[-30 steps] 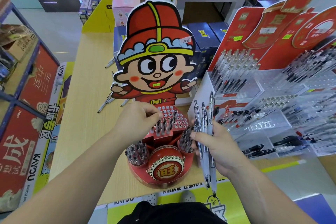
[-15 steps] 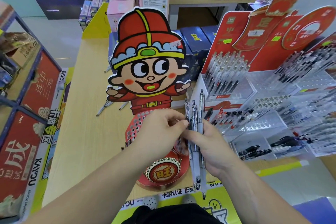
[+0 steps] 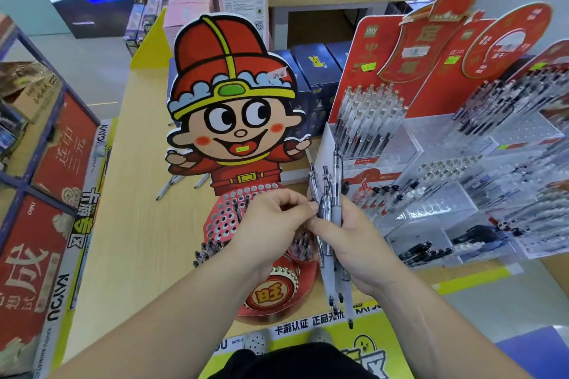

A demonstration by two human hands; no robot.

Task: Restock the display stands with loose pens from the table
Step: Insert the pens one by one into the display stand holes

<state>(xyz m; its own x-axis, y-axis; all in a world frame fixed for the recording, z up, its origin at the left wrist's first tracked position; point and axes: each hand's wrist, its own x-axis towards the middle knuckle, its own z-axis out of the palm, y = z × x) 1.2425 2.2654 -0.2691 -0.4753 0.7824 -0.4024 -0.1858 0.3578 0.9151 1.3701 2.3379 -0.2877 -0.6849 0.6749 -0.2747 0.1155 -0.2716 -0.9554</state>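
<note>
Pens (image 3: pixel 336 184) for the restock stood as a bundle in the right hand (image 3: pixel 360 243). Its grip was curled round their middles. Their long axes ran close to upright, with the clip ends up and away toward the displays and the tips hanging past the near edge of the surface (image 3: pixel 138 240).

The left hand (image 3: pixel 271 224) met the bundle from its left side. Thumb and forefinger were closed in a pinch on one pen at the bundle's edge, just above the right thumb (apparently singling it out, though the exact contact was hard to read).

The coming move probably turned on one relation. The perforated tier (image 3: pixel 226 217) of the red cartoon stand (image 3: pixel 246 181) lay to the left of the pinch and lower, partly under the left hand. That made the left hand the nearer one to the free holes. The pinched pen already pointed tip-down, so it would likely need little turning before being lowered in.

More loose pens (image 3: pixel 167 188) lay flat on the surface, well apart, beyond the stand's left side.
</note>
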